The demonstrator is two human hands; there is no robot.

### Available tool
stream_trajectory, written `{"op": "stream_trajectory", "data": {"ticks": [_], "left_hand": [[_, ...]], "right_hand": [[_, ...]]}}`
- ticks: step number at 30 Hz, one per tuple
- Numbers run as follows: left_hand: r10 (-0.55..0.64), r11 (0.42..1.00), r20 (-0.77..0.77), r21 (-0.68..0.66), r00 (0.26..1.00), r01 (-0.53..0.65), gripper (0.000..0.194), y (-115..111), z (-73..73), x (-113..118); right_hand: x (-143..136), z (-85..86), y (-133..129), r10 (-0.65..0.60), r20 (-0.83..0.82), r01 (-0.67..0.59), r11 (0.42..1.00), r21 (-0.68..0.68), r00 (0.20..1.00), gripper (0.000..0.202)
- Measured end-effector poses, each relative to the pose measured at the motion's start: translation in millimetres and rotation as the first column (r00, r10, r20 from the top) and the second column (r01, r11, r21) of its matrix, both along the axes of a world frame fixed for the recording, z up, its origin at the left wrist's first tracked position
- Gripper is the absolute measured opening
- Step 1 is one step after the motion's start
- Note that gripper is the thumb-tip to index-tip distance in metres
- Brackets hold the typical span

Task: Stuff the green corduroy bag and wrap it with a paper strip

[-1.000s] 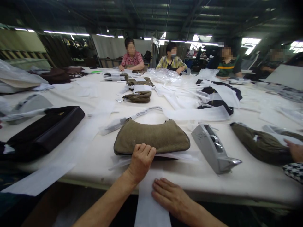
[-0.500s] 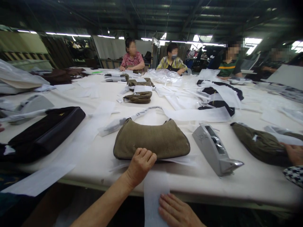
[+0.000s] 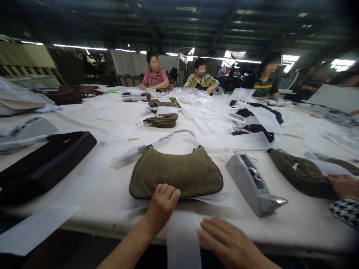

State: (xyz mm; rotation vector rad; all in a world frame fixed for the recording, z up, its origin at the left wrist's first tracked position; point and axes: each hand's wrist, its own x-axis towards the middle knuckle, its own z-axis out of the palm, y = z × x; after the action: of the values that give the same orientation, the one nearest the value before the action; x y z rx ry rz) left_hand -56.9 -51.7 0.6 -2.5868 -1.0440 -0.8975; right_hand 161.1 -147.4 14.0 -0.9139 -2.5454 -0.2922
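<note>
An olive-brown corduroy shoulder bag (image 3: 179, 168) lies before me, its strap wrapped in clear plastic and curving away at the back. My left hand (image 3: 164, 205) is closed on the bag's lower edge, knuckles up; its fingertips are hidden. From under the bag a white paper strip (image 3: 183, 239) runs toward me and hangs over the table edge. My right hand (image 3: 224, 235) lies to the right of this strip, fingers stretched out and slightly blurred, holding nothing. A grey tape dispenser (image 3: 252, 183) stands right of the bag.
A black bag (image 3: 47, 164) lies at left. At right, a co-worker's hand (image 3: 343, 186) touches another olive bag (image 3: 300, 172). Stacked olive bags (image 3: 161, 120), black bags (image 3: 254, 129) and plastic wrapping (image 3: 196, 95) cover the table's far part, with people seated behind.
My right hand has lifted off the paper strip and moved up and right beside it. My left hand keeps its place at the bag's lower edge. The view has shifted slightly.
</note>
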Motion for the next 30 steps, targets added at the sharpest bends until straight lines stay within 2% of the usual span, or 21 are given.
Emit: {"op": "stream_trajectory", "data": {"ticks": [2,4,7,9,12,15,18,25,30], "left_hand": [[0.003,1.0,-0.007,0.001,1.0,-0.003,0.013,0.5,-0.6,0.4],[0.013,1.0,-0.015,0.008,1.0,-0.013,0.013,0.5,-2.2,2.2],[0.026,1.0,-0.037,0.015,0.999,-0.025,0.013,0.0,-4.2,3.8],[0.012,1.0,-0.06,0.013,0.998,-0.011,0.012,-0.7,-3.4,-0.4],[0.004,0.999,-0.075,0.032,0.997,-0.001,0.009,-1.7,0.3,-20.3],[0.046,0.997,-0.083,0.059,0.996,-0.041,0.012,-0.7,2.0,-48.1],[0.019,0.999,-0.12,0.049,0.993,-0.013,0.014,2.6,0.2,-65.6],[-0.159,0.985,-0.18,0.042,0.971,0.169,0.013,17.4,-4.5,-70.7],[-0.201,0.97,-0.231,0.086,0.952,0.226,0.042,27.0,-15.2,-75.5]], "right_hand": [[2.2,18.2,22.8,-0.084,-0.026,0.086,0.994,0.064,0.996,0.033],[0.0,20.0,48.8,-0.131,-0.032,0.134,0.985,0.105,0.991,0.035],[-7.5,0.5,79.6,-0.089,-0.003,0.089,0.991,0.096,0.996,0.03],[-10.2,-13.6,90.1,-0.052,-0.002,0.052,0.995,0.084,0.999,0.026],[-8.3,-23.0,94.7,-0.013,-0.021,0.014,0.998,0.067,1.0,0.025],[-5.7,-23.4,95.2,0.003,-0.033,-0.001,0.999,0.035,0.999,0.023],[-5.8,-25.5,96.0,0.018,-0.033,-0.018,1.0,0.019,0.999,0.022],[-5.2,-33.2,98.7,0.054,-0.008,-0.054,0.999,0.005,0.998,0.027],[-4.1,-35.9,100.7,0.054,-0.014,-0.055,0.998,-0.035,0.998,0.029]]}}
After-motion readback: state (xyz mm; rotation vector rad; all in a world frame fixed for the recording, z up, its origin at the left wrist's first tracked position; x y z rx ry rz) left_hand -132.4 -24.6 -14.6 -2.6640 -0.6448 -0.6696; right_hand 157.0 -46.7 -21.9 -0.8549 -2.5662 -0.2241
